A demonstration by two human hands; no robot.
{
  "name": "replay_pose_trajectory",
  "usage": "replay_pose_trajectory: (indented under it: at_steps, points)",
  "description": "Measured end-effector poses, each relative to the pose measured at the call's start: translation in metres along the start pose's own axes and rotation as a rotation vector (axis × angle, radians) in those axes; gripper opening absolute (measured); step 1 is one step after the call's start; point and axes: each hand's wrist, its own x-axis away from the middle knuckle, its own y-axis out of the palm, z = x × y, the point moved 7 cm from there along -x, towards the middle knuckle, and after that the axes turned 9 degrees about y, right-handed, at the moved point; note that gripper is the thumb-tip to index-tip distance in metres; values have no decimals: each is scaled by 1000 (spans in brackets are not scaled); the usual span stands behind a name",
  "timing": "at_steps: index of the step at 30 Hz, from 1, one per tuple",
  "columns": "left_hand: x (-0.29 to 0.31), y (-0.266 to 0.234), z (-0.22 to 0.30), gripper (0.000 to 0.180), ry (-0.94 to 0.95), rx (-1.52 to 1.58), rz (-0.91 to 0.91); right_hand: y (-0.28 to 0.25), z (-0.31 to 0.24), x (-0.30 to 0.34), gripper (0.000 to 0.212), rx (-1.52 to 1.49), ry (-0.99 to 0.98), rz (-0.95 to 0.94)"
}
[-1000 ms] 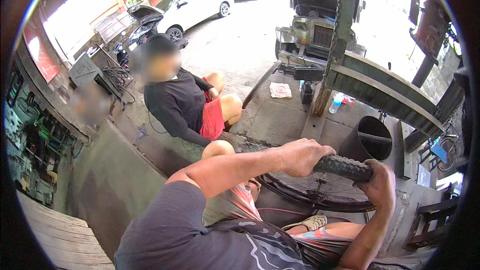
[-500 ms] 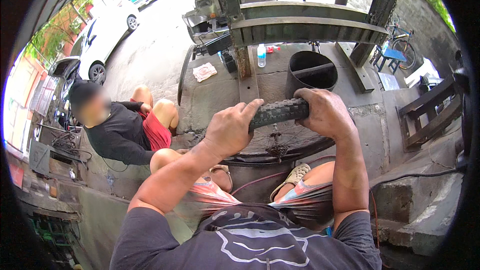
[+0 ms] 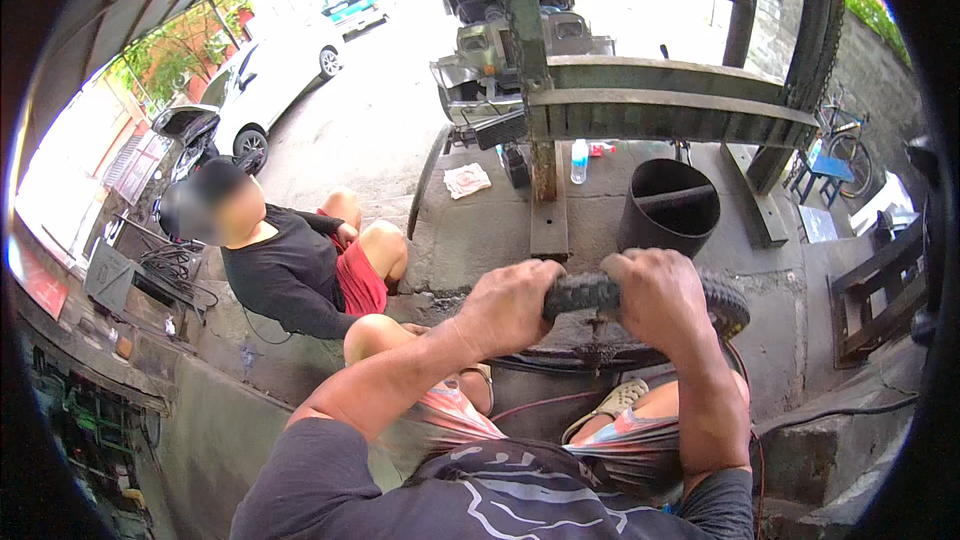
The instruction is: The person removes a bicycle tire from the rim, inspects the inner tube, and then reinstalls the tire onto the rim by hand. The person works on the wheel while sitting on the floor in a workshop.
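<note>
Nearest, both hands are closed around a knobbed black tyre point(image 3: 583, 292), the left hand point(image 3: 508, 308) and the right hand point(image 3: 660, 298) set close together with a short stretch of tread between them. That stretch lies crosswise to the body, its long axis running left to right; beyond the right hand the tyre curves on toward the right knee, so more of it shows on that side. It is up in front of the lap, over a dark wheel point(image 3: 570, 358) low between the legs; whether the two join is hidden by the hands.

Farther off, a black cylinder point(image 3: 640, 225) stands open-topped on the concrete floor point(image 3: 450, 240), a bar across its mouth; its inside is too dark to tell what it holds. Past it, beside the foot of a steel frame point(image 3: 670, 120), stands a clear bottle point(image 3: 579, 164), its contents unclear. A pale cloth point(image 3: 466, 180) lies near the floor's left edge.
</note>
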Motion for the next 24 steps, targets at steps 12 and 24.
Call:
replay_pose_trajectory:
  at_steps: [12,24]
  points:
    - [-43,-12,31,39,145,-118,-261,-9,24,16,43,-134,75,41]
    - [6,-3,-8,66,70,-102,193,9,25,-7,27,-167,61,-94]
